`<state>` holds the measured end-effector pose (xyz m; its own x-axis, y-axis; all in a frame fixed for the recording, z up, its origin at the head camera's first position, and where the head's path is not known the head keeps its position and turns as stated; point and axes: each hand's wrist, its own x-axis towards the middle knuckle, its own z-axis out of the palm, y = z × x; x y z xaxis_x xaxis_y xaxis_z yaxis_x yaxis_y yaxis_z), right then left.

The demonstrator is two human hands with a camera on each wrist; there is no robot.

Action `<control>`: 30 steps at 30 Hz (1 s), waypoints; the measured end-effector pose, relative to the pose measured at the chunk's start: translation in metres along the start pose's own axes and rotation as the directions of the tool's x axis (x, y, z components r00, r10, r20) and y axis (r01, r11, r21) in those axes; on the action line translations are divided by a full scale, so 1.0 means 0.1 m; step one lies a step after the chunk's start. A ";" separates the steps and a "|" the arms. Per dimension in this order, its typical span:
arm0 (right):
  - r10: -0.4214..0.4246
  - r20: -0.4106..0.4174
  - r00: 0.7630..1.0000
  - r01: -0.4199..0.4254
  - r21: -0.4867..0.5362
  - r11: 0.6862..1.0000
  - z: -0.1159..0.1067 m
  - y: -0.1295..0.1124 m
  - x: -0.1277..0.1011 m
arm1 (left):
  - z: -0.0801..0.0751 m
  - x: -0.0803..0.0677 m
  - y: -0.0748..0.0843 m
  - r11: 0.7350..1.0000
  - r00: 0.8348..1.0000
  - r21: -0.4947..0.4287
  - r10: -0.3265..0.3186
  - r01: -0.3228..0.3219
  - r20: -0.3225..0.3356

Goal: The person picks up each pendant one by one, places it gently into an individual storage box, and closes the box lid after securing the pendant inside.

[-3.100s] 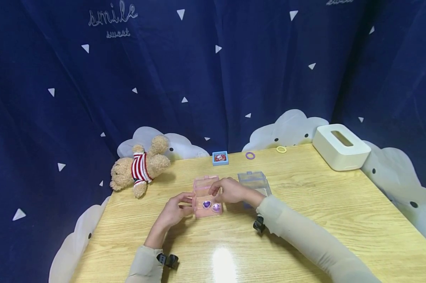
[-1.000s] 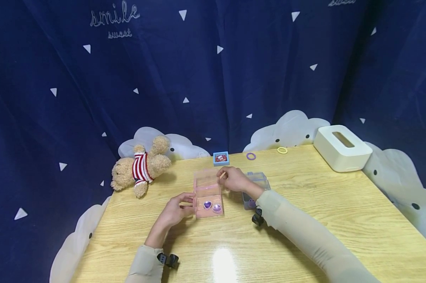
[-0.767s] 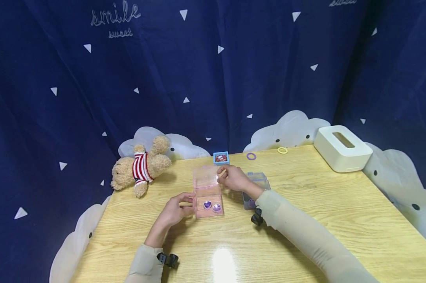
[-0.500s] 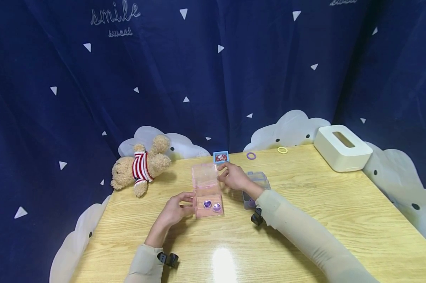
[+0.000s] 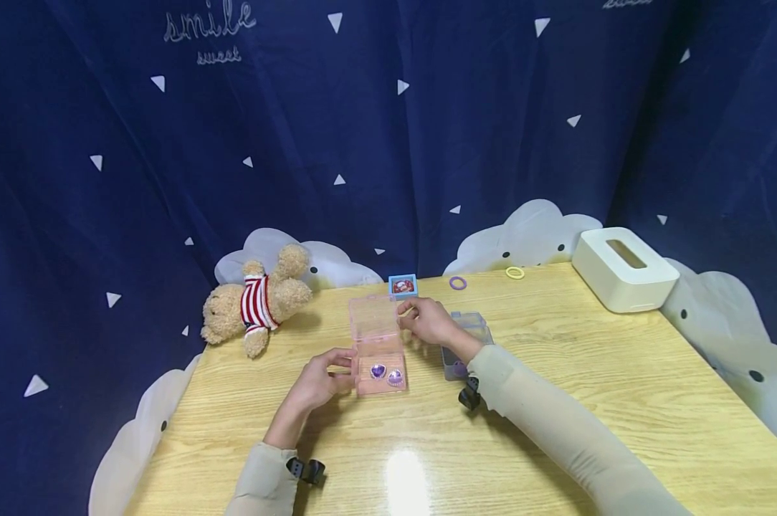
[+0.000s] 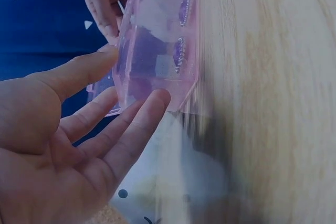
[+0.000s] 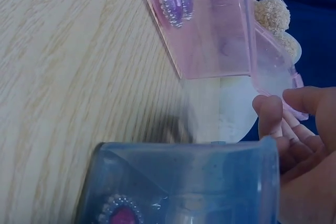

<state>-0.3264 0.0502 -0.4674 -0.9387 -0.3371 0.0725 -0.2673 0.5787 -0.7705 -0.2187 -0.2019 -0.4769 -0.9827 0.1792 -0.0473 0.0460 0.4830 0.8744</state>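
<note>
Left hand (image 5: 319, 379) at the near side of the pink box (image 5: 365, 388), thumb and fingers spread well apart, long and fairly straight, fingertips touching its end wall! The box sits on the worktop (image 5: 356, 451), between the two hands, its clear pink lid (image 5: 373, 319) tipped back, wide open. Inside lie two purple gems, a darker one (image 5: 378, 371) on the left and a paler one (image 5: 396, 378) beside it, both edged with little silvery beads.

Over to the right hand (image 5: 428, 322), up at the lid's right edge, index finger bent and thumb close to it (whether they pinch the rim or merely hover beside it, I cannot tell). Right under that wrist stands the translucent blue box (image 7: 215, 169), open too, with a pinkish-purple gem (image 7: 123, 215) inside.

At the back, a small blue frame (image 5: 403, 286) stands just behind the pink lid, a purple ring (image 5: 458, 289) and a yellow ring (image 5: 515, 278) to its right, while the teddy bear (image 5: 256, 304) lies on its side, far left, in red and white stripes!
</note>
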 end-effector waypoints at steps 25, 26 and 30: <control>0.020 0.202 0.979 -0.102 0.404 0.909 -0.16 -0.04 -0.10 | 0.02 0.00 -0.04 0.997 0.999 0.072 0.021 -0.019 -0.030; 0.012 0.210 0.978 -0.097 0.402 0.911 -0.17 -0.05 -0.11 | 0.02 0.00 -0.05 0.997 0.999 0.075 0.023 -0.021 -0.031; 0.003 0.242 0.970 -0.098 0.380 0.920 -0.19 -0.08 -0.15 | 0.01 0.00 -0.05 0.996 0.999 0.079 0.032 -0.029 -0.026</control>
<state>-0.3148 0.0645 -0.4509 -0.8591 -0.5046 -0.0853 -0.0711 0.2827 -0.9566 -0.2187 -0.2032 -0.4821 -0.9851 0.1717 -0.0070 0.0889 0.5438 0.8345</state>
